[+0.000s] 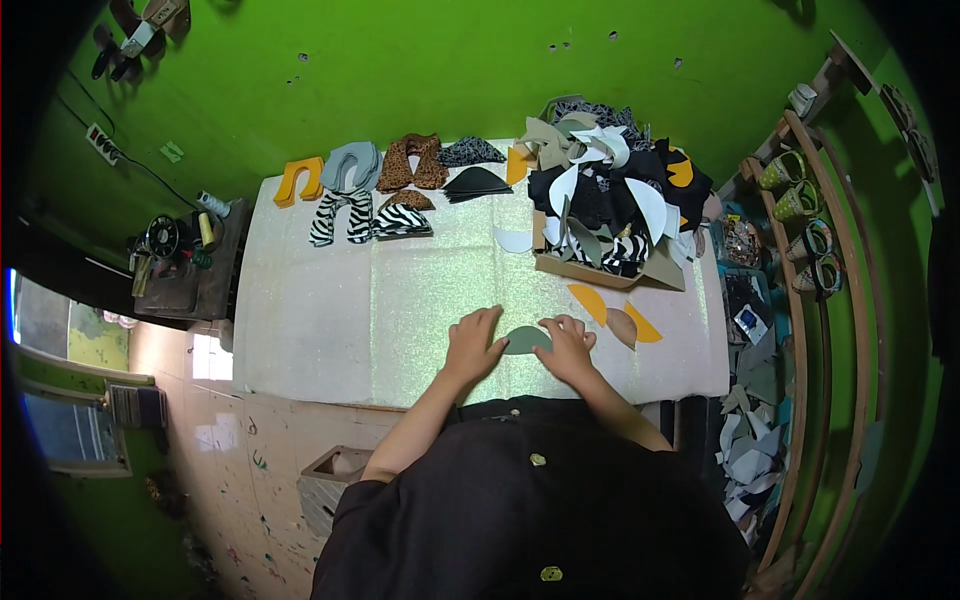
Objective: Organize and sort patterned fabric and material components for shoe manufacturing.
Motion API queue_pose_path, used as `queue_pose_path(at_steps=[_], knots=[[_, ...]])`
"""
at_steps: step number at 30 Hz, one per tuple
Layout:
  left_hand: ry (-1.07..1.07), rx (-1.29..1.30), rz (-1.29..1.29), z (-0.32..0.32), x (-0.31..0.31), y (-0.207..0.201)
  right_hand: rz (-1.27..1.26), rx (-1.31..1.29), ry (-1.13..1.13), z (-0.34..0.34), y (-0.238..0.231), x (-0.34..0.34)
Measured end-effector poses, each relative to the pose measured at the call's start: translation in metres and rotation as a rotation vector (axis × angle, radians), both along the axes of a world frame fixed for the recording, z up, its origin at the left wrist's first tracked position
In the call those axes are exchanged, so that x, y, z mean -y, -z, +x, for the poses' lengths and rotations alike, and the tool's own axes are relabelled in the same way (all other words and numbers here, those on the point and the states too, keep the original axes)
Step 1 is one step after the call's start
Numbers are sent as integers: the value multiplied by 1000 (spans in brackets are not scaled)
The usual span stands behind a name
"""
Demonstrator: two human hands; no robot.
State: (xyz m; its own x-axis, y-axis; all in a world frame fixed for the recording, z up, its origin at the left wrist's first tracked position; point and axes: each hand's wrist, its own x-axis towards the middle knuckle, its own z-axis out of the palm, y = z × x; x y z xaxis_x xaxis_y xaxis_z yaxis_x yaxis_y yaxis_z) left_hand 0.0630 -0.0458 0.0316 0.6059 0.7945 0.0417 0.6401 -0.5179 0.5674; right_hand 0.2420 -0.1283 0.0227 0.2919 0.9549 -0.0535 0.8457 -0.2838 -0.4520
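A grey-green half-round piece, which looks like cut fabric or soft sheet, lies near the table's front edge between my two hands. My left hand rests at its left end, fingers stretched away from me and the thumb touching the piece. At the other end, my right hand has bent fingers, with the piece's corner between thumb and forefinger. Whether it is one layer or a stack, I cannot tell. Right of my right hand lie yellow half-round pieces and a brown piece.
A cardboard box heaped with mixed cut pieces stands at the back right. Along the table's far edge are stacks of yellow, grey-blue, leopard-print, zebra-print and black pieces. A wooden rack holds footwear at right.
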Motion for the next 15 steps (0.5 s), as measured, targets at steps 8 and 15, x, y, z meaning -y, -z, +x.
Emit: queue_pose_path(at_steps=[8,15], knots=[[408,-185,157,11,20,43,331,109,131,25,-55,-47],[405,-259,219,15,15,30,502,292,310,69,-75,-86]])
